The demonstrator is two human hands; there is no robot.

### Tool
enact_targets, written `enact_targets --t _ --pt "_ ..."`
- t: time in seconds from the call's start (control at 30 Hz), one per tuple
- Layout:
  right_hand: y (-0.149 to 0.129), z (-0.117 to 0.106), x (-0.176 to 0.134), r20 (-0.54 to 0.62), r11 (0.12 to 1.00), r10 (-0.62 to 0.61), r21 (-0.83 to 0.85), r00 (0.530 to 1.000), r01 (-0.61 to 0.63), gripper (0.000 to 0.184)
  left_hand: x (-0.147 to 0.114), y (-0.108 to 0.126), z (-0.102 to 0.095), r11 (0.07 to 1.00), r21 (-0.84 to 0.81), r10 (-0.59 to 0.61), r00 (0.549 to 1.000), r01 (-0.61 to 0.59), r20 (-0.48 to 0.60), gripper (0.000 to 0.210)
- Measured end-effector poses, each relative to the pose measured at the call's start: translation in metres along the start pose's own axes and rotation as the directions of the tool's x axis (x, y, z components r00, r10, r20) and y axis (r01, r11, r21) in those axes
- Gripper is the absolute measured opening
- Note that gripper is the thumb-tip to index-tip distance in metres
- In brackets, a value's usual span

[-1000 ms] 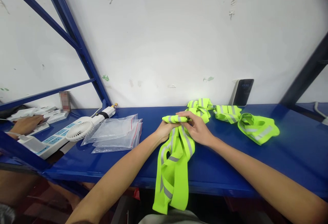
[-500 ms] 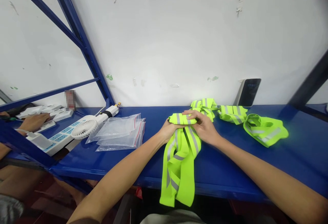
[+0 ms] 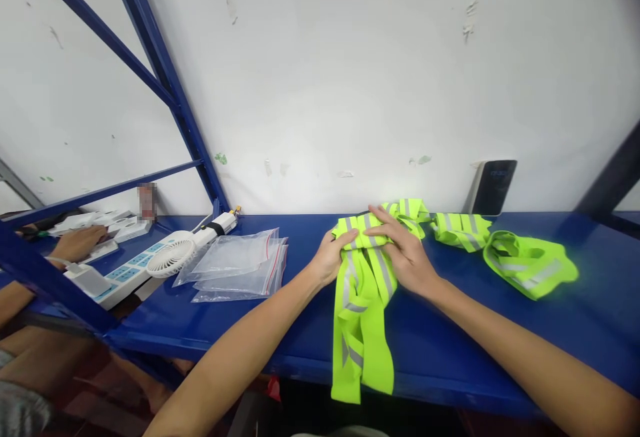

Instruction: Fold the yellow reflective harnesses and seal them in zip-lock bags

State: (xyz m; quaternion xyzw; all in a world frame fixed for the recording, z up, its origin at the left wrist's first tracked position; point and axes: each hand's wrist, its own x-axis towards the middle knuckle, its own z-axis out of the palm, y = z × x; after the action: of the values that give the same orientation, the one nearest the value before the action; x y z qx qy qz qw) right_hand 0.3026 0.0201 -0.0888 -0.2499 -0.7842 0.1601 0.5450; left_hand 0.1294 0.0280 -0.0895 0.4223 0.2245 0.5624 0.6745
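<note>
A neon yellow-green reflective strap bundle [image 3: 366, 317] with grey stripes is held over the table's front part. Its upper part is folded into a flat pack, and long loose bands hang past the table edge. My left hand [image 3: 330, 257] grips the pack from the left, thumb on top and fingers partly hidden beneath. From the right, my right hand [image 3: 407, 253] holds the pack with its fingers laid across the top; its thumb is hidden. Behind and right of my hands lie similar folded straps [image 3: 463, 229] and a looser strap bundle [image 3: 533, 263].
Clear zip bags [image 3: 235, 263] lie left of my hands on the blue table [image 3: 240, 327]. Beside them are a small white fan [image 3: 173, 257] and a power strip [image 3: 135, 267]. A phone [image 3: 494, 187] leans against the wall. Another person's hand [image 3: 80, 242] rests near white boxes at far left.
My left thumb now lies on top of the folded pack. My right fingers have spread further over it. The view has shifted slightly, and the hanging bands appear further right.
</note>
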Motion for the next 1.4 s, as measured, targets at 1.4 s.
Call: enact_targets --t 1.4 --pt "-0.012 0.015 0.011 0.364 0.424 0.521 0.674 0.772 -0.604 0.034 0.003 0.010 -0.019 0.976 0.215 -0.048 0.994 0.027 0.096 0.045"
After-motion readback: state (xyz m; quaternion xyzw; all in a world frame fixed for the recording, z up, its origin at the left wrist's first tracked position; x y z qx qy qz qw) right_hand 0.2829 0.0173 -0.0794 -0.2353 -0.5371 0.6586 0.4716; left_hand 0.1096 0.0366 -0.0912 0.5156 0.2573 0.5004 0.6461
